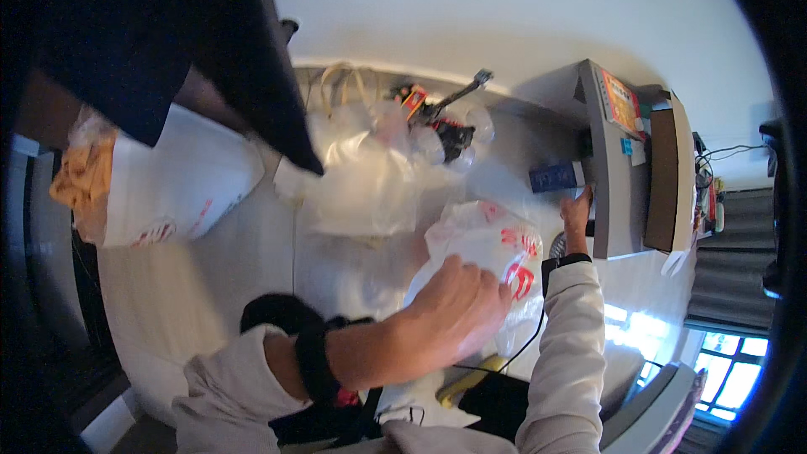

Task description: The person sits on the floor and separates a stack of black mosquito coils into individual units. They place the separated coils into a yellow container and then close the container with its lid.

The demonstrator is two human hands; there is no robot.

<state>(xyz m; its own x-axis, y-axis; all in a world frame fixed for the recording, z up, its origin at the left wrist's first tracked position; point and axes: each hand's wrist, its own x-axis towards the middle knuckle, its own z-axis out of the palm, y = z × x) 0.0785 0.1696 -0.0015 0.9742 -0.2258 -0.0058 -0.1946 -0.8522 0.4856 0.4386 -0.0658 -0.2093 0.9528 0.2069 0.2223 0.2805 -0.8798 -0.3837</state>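
My left hand [458, 307], wearing a dark wristband, is closed in front of me on a white plastic bag [483, 240] with red print. The bag sags in folds beyond and beside the knuckles. Farther off to the right, my right hand [577, 217] reaches out to a small blue box [552, 177] with a white end. Its fingers are at the white end and look closed on it, though they are small and partly hidden. The blue box is held near the grey furniture side, beyond the bag.
Beyond the bag, a translucent plastic sack [357, 189] lies on the floor beside a pile with a black stand [458, 101]. Left stands a large white bag [181, 181] with brown contents. A grey cabinet [618, 193] bears a cardboard box [664, 176]. Dark fabric [244, 59] hangs upper left.
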